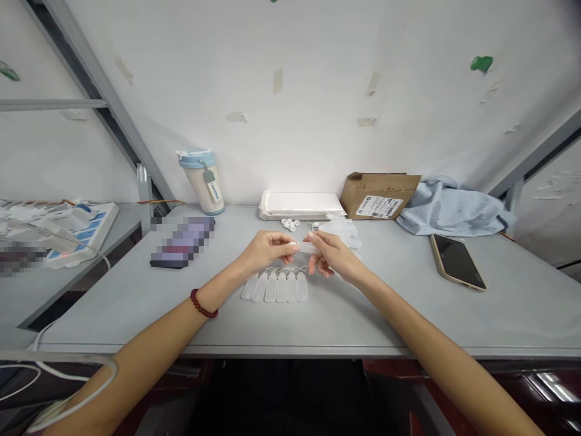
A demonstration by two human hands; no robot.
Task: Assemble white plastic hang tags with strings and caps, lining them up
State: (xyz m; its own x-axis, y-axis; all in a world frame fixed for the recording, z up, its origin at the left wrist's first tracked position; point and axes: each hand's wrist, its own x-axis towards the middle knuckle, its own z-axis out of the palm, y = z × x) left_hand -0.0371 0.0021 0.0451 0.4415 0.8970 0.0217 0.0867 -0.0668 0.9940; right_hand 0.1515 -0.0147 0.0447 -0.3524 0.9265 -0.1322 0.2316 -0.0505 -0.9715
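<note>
Between my hands a small translucent plastic squeeze bottle (308, 247) is held sideways, a little above the table. My right hand (334, 254) is closed around its right part, thumb on top. My left hand (269, 248) pinches its left end, where a bit of white, perhaps a cap, shows at the fingertips. Just below the hands, several similar bottles (281, 287) with thin loops at their tops lie side by side in a row. Behind the hands sits a small cluster of white caps (290, 224). More clear bottles (342, 226) lie in a pile, partly hidden by my right hand.
A white flat box (299, 203) and an opened cardboard box (379, 194) stand against the wall, with a light blue cloth (454, 206) beside them. A phone (458, 261) lies right. A tumbler (202, 184) and a blurred purple item (184, 242) are left, past which is a power strip (86, 233).
</note>
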